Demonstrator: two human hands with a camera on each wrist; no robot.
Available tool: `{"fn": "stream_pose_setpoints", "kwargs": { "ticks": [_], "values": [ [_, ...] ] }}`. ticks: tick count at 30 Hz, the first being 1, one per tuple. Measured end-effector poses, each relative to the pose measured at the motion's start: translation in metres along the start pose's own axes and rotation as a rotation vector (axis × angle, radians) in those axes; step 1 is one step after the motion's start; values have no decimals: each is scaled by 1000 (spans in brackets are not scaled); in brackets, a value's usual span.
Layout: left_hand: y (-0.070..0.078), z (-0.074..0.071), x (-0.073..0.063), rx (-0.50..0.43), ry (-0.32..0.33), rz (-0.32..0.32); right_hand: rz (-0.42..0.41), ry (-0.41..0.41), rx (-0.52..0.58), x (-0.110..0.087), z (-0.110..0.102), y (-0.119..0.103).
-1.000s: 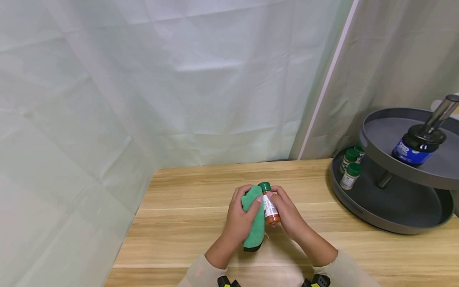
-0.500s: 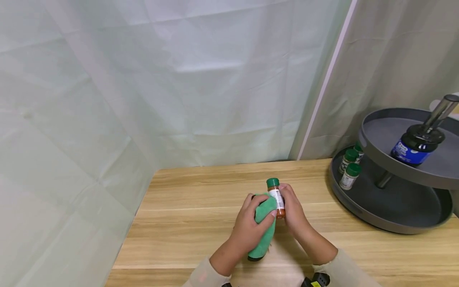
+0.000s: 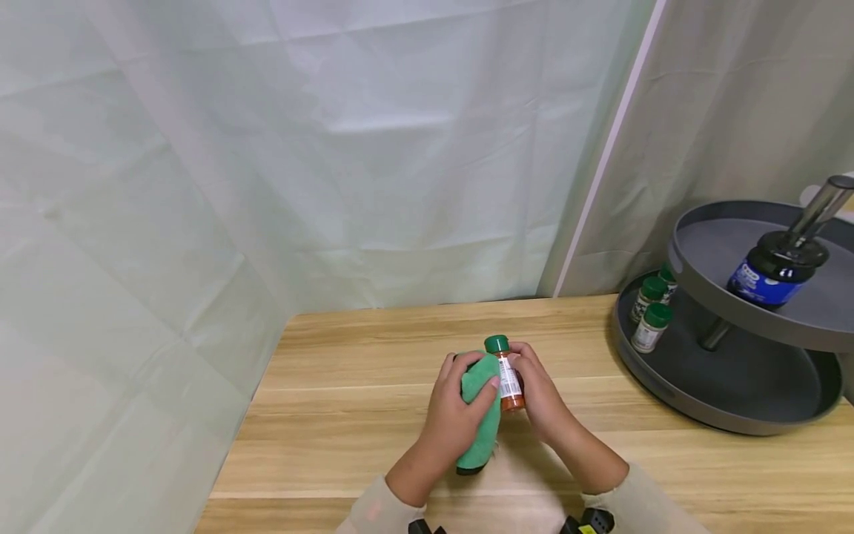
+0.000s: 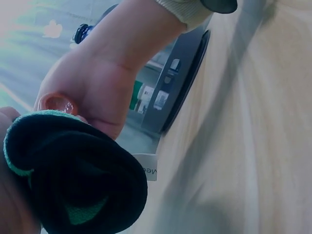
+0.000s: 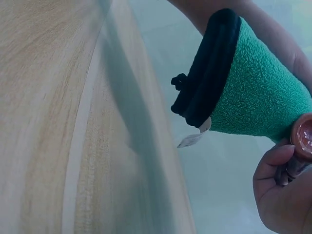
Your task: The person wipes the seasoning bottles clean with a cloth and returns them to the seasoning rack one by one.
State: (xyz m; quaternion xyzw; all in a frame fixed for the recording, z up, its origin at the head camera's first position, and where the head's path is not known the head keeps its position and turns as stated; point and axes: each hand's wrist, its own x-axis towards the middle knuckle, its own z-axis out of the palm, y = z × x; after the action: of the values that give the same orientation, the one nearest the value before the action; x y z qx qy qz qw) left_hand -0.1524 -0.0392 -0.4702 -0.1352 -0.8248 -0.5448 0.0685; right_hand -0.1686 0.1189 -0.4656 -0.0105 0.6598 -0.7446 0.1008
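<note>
My left hand (image 3: 443, 408) grips a folded green cloth (image 3: 482, 437) with a black edge, its fingers and thumb wrapped over it. The cloth lies against the side of a spice bottle (image 3: 510, 380) with a green cap, a white barcode label and red-orange contents. My right hand (image 3: 543, 400) holds this bottle from the right, cap pointing away from me. In the left wrist view the bottle's base (image 4: 58, 103) shows above the rolled black side of the cloth (image 4: 87, 165). A white tag (image 5: 192, 140) hangs from the cloth in the right wrist view.
To the right stands a two-tier grey turntable (image 3: 727, 423). Its lower tier holds several green-capped spice bottles (image 3: 652, 326); a dark jar with a blue label (image 3: 767, 282) sits on the upper tier. Pale curtains (image 3: 414, 185) hang behind the wooden table (image 3: 347, 415).
Both hands shifted right with the cloth and bottle, then came partly back left. The bottle's label has turned a little, its barcode now facing me. The turntable stayed put.
</note>
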Motion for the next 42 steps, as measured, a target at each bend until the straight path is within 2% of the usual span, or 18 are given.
{"fn": "stream_pose_setpoints", "kwargs": {
  "ticks": [6, 9, 15, 23, 28, 34, 42],
  "values": [
    [-2, -6, 5, -37, 69, -20, -5, -83, -28, -2, 2, 0],
    [-2, -8, 7, -46, 73, -26, -16, -95, -25, -2, 2, 1],
    [-1, -7, 6, -58, 23, -21, -41, -60, 2, -3, 0, 4],
    [0, 1, -2, 44, -88, 58, -55, 77, 20, 0, -2, 6],
    [1, 2, -4, 87, -107, 97, -77, 109, 53, 2, -3, 6],
    [0, 2, -3, 84, -74, 81, -71, 68, 80, 0, -3, 5],
    [-1, -3, 2, 45, 47, 49, -57, -25, 37, -1, 0, 3]
  ]
}}
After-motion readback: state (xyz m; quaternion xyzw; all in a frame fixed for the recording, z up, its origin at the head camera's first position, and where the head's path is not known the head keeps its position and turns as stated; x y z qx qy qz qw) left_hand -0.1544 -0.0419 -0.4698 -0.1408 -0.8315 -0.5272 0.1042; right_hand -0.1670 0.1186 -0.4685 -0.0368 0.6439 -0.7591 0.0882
